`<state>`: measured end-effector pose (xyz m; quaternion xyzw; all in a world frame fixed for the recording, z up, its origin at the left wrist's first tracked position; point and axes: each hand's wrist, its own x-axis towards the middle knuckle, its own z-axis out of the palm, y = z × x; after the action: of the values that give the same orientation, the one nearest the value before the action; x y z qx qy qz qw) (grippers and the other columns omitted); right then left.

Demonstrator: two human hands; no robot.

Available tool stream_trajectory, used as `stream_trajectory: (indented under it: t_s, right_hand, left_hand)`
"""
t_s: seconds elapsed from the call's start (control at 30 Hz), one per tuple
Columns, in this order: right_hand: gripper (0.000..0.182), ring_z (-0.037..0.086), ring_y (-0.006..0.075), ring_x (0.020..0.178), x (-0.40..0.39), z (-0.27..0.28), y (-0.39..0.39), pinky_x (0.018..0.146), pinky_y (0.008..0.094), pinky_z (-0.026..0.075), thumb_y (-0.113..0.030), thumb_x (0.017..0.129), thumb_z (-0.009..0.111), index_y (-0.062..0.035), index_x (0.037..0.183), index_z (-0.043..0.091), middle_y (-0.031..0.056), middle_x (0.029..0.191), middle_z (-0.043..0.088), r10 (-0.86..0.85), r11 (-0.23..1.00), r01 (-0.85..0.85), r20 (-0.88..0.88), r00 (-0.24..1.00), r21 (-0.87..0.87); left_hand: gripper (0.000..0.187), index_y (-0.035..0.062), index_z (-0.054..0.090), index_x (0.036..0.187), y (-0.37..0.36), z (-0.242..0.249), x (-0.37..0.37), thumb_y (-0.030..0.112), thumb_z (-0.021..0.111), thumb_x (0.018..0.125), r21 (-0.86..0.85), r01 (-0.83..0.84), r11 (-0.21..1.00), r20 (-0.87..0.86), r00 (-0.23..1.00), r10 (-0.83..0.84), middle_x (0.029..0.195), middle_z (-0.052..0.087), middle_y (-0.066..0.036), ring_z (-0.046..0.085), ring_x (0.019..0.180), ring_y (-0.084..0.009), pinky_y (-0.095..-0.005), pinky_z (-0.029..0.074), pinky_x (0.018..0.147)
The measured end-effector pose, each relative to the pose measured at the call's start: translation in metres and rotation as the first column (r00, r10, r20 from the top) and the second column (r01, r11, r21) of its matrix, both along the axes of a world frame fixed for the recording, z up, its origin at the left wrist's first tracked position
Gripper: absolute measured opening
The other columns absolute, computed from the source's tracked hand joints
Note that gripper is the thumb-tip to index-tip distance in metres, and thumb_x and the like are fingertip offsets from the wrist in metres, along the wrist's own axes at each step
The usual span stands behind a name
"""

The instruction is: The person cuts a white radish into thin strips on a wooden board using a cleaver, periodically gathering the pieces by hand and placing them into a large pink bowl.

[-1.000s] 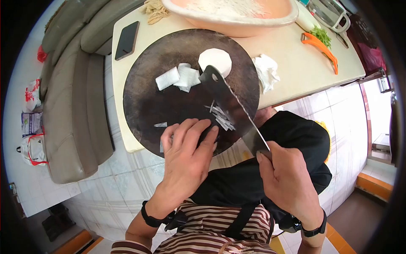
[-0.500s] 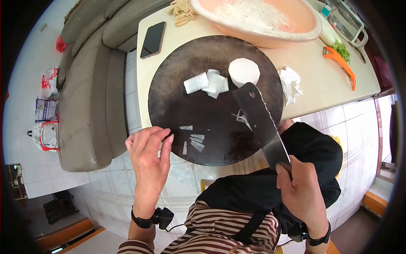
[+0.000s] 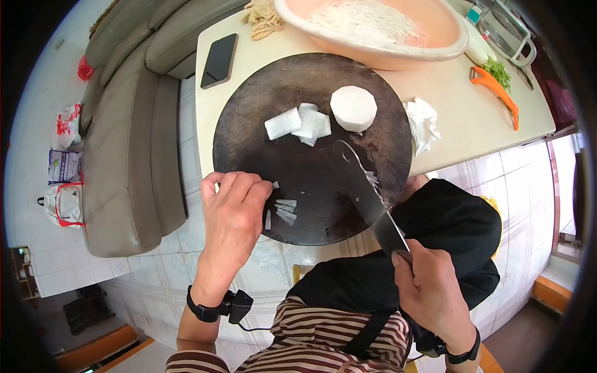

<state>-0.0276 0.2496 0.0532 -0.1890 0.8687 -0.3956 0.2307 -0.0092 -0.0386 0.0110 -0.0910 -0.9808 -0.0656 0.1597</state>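
My right hand (image 3: pixel 432 283) grips the handle of a cleaver (image 3: pixel 364 193), whose dark blade slants over the right part of the round cutting board (image 3: pixel 249 93). Thin white shreds cling beside the blade's edge. At the board's left rim, my left hand (image 3: pixel 233 205) has its fingers bunched on a small radish piece (image 3: pixel 275 184), only the end of which shows. Just right of that hand lie several small radish strips (image 3: pixel 286 211). Farther up the board are some flat white radish slices (image 3: pixel 298 124) and a thick round radish chunk (image 3: pixel 353 109).
A large pink basin (image 3: pixel 373 56) of white shreds stands at the table's back. A phone (image 3: pixel 219 60) and a tan cloth (image 3: pixel 263 17) are on the left. Crumpled tissue (image 3: pixel 423 124), an orange peeler (image 3: pixel 497 93) and a whole white radish (image 3: pixel 476 50) lie right. A grey sofa (image 3: pixel 127 155) stands left.
My left hand has moved right and up onto the board, its fingers coming down on a radish piece. The cleaver has shifted left and down, its blade now more edge-on.
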Motion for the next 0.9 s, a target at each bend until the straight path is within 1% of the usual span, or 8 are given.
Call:
stream_trajectory:
  t_s: [0.03,0.07,0.17,0.53,0.6,0.7,0.77,0.9]
  right_hand:
    - [0.007,0.049,0.0375,0.052,0.001,-0.002,-0.002,0.051,0.0429,0.036,0.002,0.087,0.061,0.0052,0.086,0.055,0.0193,0.058,0.049,-0.041,0.998,0.04,-0.025,0.999,-0.038]
    - [0.015,0.044,0.0363,0.046,0.002,-0.003,-0.003,0.048,0.0415,0.031,0.002,0.088,0.059,0.0041,0.076,0.051,0.0191,0.055,0.045,-0.082,0.994,0.078,-0.05,0.995,-0.078]
    - [0.016,0.044,0.0364,0.048,0.002,-0.003,-0.003,0.049,0.0425,0.03,0.002,0.088,0.06,0.0041,0.076,0.05,0.0195,0.055,0.044,-0.074,0.994,0.067,-0.077,0.994,-0.085]
    - [0.013,0.047,0.0379,0.05,0.006,-0.008,-0.001,0.048,0.0416,0.033,0.002,0.089,0.06,0.0044,0.079,0.052,0.0214,0.058,0.048,-0.072,0.992,0.063,-0.084,0.994,-0.105]
    - [0.012,0.048,0.038,0.05,0.006,-0.009,0.001,0.048,0.0413,0.033,0.003,0.089,0.059,0.0044,0.079,0.052,0.0214,0.058,0.048,-0.074,0.992,0.065,-0.083,0.994,-0.104]
    - [0.012,0.048,0.0388,0.05,0.004,-0.007,0.002,0.048,0.0415,0.034,0.003,0.089,0.06,0.0041,0.079,0.052,0.0211,0.058,0.049,-0.044,0.996,0.038,-0.074,0.996,-0.084]
    - [0.009,0.056,0.0408,0.057,0.003,-0.003,0.002,0.052,0.0457,0.043,-0.003,0.088,0.06,0.0025,0.086,0.053,0.0194,0.064,0.057,0.006,0.999,-0.007,-0.057,0.998,-0.032]
    - [0.011,0.06,0.0407,0.06,0.004,0.001,0.006,0.055,0.0479,0.047,-0.006,0.09,0.06,0.0036,0.095,0.056,0.02,0.068,0.062,0.018,1.0,-0.018,-0.026,0.999,0.015]
  left_hand:
    - [0.016,0.0049,0.069,0.093,0.0,-0.001,0.0,0.001,0.072,0.078,0.0,0.002,1.0,-0.001,1.0,-0.002,0.092,0.063,-0.004,0.061,0.09,-0.0211,-0.0381,0.038,0.088]
    - [0.015,0.005,0.068,0.092,0.001,-0.002,0.0,0.001,0.072,0.079,0.001,-0.018,1.0,0.008,1.0,0.018,0.092,0.063,-0.004,0.061,0.089,-0.021,-0.0383,0.038,0.088]
    - [0.014,0.0049,0.067,0.091,0.005,0.001,0.0,0.0,0.071,0.079,0.02,-0.023,1.0,0.014,1.0,0.022,0.091,0.063,-0.004,0.06,0.089,-0.0211,-0.0387,0.038,0.088]
    - [0.012,0.0041,0.065,0.092,0.009,0.005,-0.012,-0.002,0.067,0.082,-0.056,0.032,0.998,0.047,0.998,-0.03,0.091,0.062,-0.005,0.06,0.087,-0.0229,-0.0395,0.038,0.088]
    - [0.025,0.0037,0.063,0.095,0.014,0.007,-0.01,-0.002,0.066,0.071,0.02,0.064,0.998,-0.051,0.997,-0.063,0.092,0.061,-0.006,0.059,0.089,-0.0224,-0.0387,0.039,0.084]
    - [0.023,0.0045,0.063,0.096,0.042,0.009,-0.013,0.003,0.064,0.073,0.071,0.24,0.968,-0.173,0.959,-0.225,0.096,0.061,-0.006,0.059,0.089,-0.0211,-0.0387,0.04,0.082]
    - [0.024,0.0059,0.065,0.096,0.067,0.001,-0.013,0.004,0.064,0.072,0.111,0.287,0.951,-0.148,0.951,-0.27,0.094,0.061,-0.005,0.06,0.088,-0.0207,-0.0383,0.041,0.081]
    - [0.032,0.007,0.068,0.101,0.072,-0.017,-0.003,0.008,0.065,0.069,0.19,0.333,0.923,-0.055,0.943,-0.329,0.097,0.061,-0.003,0.061,0.089,-0.02,-0.0377,0.041,0.082]
